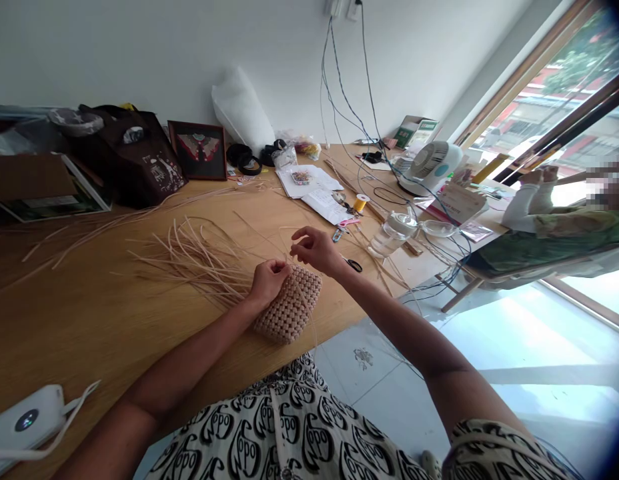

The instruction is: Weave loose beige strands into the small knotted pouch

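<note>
A small woven rattan piece (291, 308) lies near the front edge of the wooden table (89, 313). My left hand (268, 280) rests on its upper left corner, fingers curled in a pinch on the weave. Just above it, my right hand (315, 250) is closed in a pinch on a thin rattan strand (269, 243) that runs off to the left. A fan of loose rattan strips (199, 260) spreads out to the left of the woven piece.
Scissors (353, 265), a yellow spool (360, 202), a glass teapot (392, 233), papers (319, 193) and a white fan (429, 167) lie to the right. Dark bags (134, 160) and a framed picture (198, 151) stand at the back. A white power bank (24, 423) sits front left. Another person (549, 213) sits far right.
</note>
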A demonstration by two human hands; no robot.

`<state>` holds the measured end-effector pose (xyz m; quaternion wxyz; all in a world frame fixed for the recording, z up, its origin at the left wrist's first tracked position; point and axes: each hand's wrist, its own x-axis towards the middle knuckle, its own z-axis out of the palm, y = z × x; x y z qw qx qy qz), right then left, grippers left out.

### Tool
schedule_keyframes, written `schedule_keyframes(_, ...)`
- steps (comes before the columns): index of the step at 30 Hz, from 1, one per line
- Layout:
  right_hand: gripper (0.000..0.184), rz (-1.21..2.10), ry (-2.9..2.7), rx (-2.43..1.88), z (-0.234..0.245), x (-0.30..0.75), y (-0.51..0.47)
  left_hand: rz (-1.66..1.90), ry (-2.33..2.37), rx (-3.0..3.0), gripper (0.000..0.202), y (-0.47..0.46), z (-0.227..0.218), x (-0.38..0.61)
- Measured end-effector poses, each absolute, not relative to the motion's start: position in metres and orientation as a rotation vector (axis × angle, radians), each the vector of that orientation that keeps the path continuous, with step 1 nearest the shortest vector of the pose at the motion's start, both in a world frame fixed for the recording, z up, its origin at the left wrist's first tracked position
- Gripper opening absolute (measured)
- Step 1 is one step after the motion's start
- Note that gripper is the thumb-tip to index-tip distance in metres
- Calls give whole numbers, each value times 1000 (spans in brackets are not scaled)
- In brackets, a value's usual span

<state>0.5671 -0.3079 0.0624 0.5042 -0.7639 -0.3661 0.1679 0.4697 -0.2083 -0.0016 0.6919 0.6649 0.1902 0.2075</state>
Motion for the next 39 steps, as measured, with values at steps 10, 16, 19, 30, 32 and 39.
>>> schedule_keyframes(10,35,626,-1898,-1991,82,594,-275,319,327,1526,10,-212,2,465)
schedule_keyframes(16,13,389,-1964,-1998,58,616,-307,290,377,1364,16,-211,2,467)
schedule_keyframes(19,19,371,-1853,-1953,60,612,-326,253,372,1350,19,-211,2,468)
schedule_keyframes(30,15,251,-2359,-2228,117,580,-276,289,334,1556,14,-217,12,459)
schedule_keyframes(32,13,475,-2237,-2310,116,579,-267,285,344,1536,13,-216,13,459)
schedule_keyframes(39,23,812,-1761,-2461,102,596,-282,230,311,1473,16,-217,12,459)
